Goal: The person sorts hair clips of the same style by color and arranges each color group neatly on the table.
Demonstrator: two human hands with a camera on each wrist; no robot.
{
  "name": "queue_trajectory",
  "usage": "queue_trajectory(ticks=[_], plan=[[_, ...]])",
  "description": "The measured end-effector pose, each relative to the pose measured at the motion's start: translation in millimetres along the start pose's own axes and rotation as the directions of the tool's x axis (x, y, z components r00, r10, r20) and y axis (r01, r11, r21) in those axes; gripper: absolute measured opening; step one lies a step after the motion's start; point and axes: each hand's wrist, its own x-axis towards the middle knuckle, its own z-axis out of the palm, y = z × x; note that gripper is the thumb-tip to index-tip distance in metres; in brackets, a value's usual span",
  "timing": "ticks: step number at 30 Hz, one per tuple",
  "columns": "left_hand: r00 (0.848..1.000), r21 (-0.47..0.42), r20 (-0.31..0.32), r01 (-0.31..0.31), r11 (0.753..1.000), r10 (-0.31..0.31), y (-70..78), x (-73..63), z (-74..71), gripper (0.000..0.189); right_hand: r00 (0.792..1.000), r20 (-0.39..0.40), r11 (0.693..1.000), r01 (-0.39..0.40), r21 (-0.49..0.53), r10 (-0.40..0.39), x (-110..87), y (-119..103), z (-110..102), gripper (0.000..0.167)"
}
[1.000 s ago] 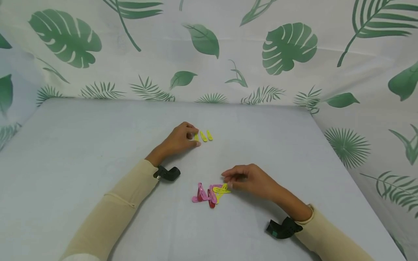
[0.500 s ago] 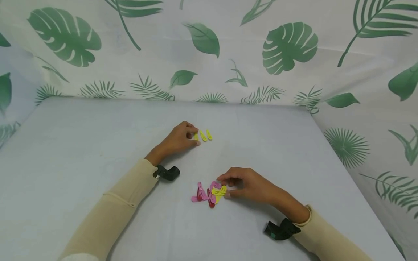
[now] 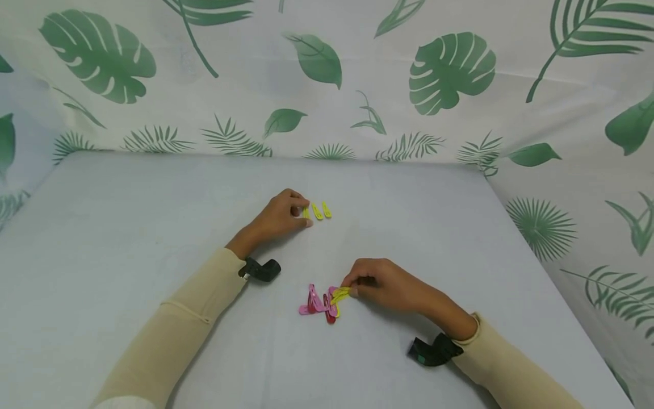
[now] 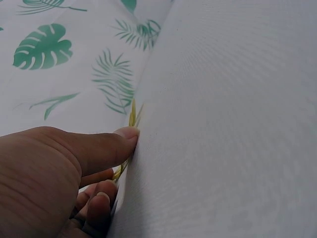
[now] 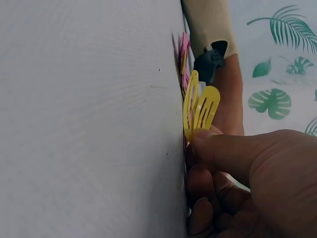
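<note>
My left hand [image 3: 283,214] stays at the far row, thumb and finger at either end of a yellow hair clip [image 3: 306,212]. Right beside it lie two more yellow hair clips [image 3: 322,211], slightly slanted. Nearer to me, my right hand [image 3: 393,285] pinches yellow hair clips [image 3: 341,293] at the right side of a small pile. The right wrist view has two of these yellow clips [image 5: 206,106] fanned out above the thumb tip. Pink hair clips [image 3: 315,301] and red hair clips [image 3: 330,318] make up the rest of the pile, overlapping one another.
A white cloth-covered table [image 3: 204,329] spreads under both hands. Behind it and at the right hangs a white curtain with green leaves [image 3: 452,74]. Each wrist wears a black camera, one at the left [image 3: 261,270] and one at the right [image 3: 435,349].
My right hand has come in slightly left, and its thumb and fingers have closed on yellow clips at the pile, which have shifted. The left hand has kept its place.
</note>
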Motion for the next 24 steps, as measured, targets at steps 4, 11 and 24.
queue_trajectory(ticks=[4, 11, 24], plan=[[1.0, 0.001, 0.001, -0.002, 1.0, 0.002, 0.0, -0.1, -0.3, 0.048, 1.0, -0.002, 1.0, 0.005, 0.004, -0.005, 1.1, 1.1, -0.1, 0.015], [1.0, -0.007, -0.003, 0.002, 1.0, -0.002, -0.1, 0.2, -0.9, 0.048, 0.998, -0.042, 0.998, -0.045, 0.052, 0.048, 2.4, 0.5, -0.6, 0.007], [1.0, -0.011, 0.005, 0.004, 1.0, -0.004, -2.4, 1.5, -0.1, 0.049, 0.997, -0.075, 0.988, -0.016, 0.151, 0.027, 6.0, 3.6, -3.7, 0.007]])
